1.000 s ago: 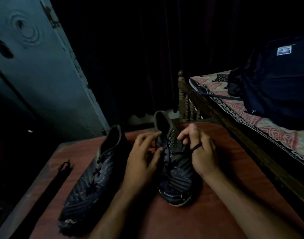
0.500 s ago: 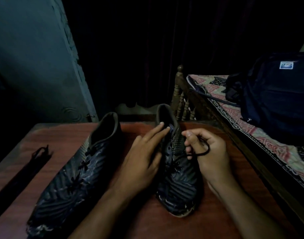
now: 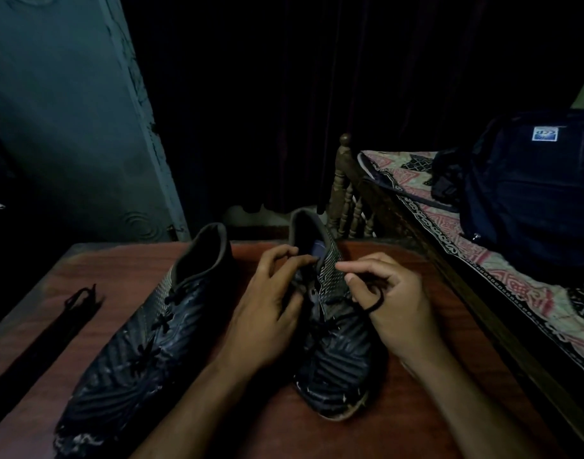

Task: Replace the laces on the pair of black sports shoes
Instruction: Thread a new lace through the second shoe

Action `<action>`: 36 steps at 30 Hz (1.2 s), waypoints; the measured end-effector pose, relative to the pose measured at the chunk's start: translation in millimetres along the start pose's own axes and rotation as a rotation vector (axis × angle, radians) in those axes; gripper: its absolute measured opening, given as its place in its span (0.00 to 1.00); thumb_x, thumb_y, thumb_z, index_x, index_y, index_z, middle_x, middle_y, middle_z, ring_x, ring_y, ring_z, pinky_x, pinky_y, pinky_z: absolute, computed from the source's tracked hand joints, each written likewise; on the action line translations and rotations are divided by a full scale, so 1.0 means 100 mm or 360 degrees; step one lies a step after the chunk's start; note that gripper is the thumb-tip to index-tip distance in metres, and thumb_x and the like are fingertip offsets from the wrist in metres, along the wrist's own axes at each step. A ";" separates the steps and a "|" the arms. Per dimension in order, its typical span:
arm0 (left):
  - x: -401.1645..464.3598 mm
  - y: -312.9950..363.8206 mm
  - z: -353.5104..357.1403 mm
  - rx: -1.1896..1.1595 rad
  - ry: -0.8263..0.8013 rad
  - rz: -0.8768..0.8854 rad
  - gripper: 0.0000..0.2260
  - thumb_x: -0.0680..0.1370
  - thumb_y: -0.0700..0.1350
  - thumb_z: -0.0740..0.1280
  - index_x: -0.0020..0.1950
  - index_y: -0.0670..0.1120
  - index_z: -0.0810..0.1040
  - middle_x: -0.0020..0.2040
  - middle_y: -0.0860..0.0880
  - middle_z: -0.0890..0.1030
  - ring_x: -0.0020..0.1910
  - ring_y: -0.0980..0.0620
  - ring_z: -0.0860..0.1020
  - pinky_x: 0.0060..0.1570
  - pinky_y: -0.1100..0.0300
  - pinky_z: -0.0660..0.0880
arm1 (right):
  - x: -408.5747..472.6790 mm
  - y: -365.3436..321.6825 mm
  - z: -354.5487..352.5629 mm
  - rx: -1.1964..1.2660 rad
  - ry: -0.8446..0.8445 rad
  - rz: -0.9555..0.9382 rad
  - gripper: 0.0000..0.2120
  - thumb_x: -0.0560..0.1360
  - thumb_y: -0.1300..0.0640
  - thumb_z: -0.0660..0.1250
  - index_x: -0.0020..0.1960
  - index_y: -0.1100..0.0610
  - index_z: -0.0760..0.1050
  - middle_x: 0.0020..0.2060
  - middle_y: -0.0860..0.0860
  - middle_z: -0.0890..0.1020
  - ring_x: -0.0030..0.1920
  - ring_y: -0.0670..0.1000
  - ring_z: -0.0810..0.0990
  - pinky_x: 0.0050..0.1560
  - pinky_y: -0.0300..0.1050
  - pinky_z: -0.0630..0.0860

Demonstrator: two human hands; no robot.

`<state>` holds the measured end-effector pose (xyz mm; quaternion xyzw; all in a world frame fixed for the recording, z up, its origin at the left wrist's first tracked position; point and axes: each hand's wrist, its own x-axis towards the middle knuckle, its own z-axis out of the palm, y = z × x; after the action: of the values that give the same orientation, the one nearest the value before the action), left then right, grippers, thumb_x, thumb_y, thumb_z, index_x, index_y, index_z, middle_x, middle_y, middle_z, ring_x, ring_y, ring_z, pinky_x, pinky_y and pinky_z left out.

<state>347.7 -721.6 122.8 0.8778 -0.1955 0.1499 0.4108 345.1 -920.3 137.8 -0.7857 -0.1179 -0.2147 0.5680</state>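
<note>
Left hand (image 3: pixel 267 313) grips the right shoe's (image 3: pixel 333 352) collar at 12 o'clock; right hand (image 3: pixel 393 309) pinches its lace (image 3: pixel 375 304) loop.

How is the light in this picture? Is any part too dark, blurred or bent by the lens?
Head view: very dim, the background almost black. Light falls mainly on the table, both hands and the bed. The black lace on the right hand barely separates from the right shoe; the left hand shades its side. The left shoe shows little detail. Wide-angle bending tilts the door. No strong blur.
</note>
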 end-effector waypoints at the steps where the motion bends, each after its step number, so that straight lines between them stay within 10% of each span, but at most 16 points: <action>1: 0.01 0.00 0.00 0.0024 -0.0012 -0.0019 0.19 0.83 0.44 0.63 0.72 0.60 0.73 0.73 0.62 0.61 0.69 0.64 0.67 0.66 0.61 0.70 | 0.00 -0.02 0.01 0.0043 -0.0024 0.0033 0.09 0.75 0.63 0.73 0.49 0.49 0.85 0.44 0.46 0.84 0.45 0.47 0.84 0.46 0.39 0.78; 14: 0.00 0.04 0.02 0.0133 -0.0057 -0.0014 0.16 0.78 0.53 0.72 0.65 0.62 0.77 0.75 0.62 0.59 0.72 0.56 0.67 0.66 0.50 0.73 | 0.01 -0.06 -0.07 -0.0148 -0.0233 0.0106 0.11 0.68 0.65 0.79 0.39 0.49 0.84 0.42 0.45 0.86 0.45 0.46 0.85 0.50 0.55 0.82; 24: 0.00 0.04 0.09 0.0108 -0.0029 -0.0044 0.11 0.78 0.51 0.74 0.58 0.63 0.82 0.75 0.66 0.61 0.67 0.62 0.63 0.61 0.77 0.55 | -0.01 -0.09 -0.05 -0.0177 -0.0204 0.0220 0.11 0.69 0.62 0.78 0.39 0.49 0.80 0.38 0.48 0.86 0.40 0.49 0.85 0.47 0.60 0.82; 36: -0.01 0.07 0.11 -0.0056 0.0040 -0.0004 0.07 0.76 0.51 0.75 0.48 0.65 0.82 0.71 0.69 0.65 0.69 0.65 0.65 0.62 0.76 0.59 | 0.00 -0.15 -0.09 -0.0100 -0.0277 0.0340 0.08 0.68 0.60 0.80 0.39 0.50 0.83 0.36 0.50 0.86 0.39 0.53 0.85 0.45 0.58 0.82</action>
<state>345.1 -733.6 120.2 0.8687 -0.1918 0.1569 0.4289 337.0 -924.4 152.9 -0.8268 -0.0757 -0.0875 0.5505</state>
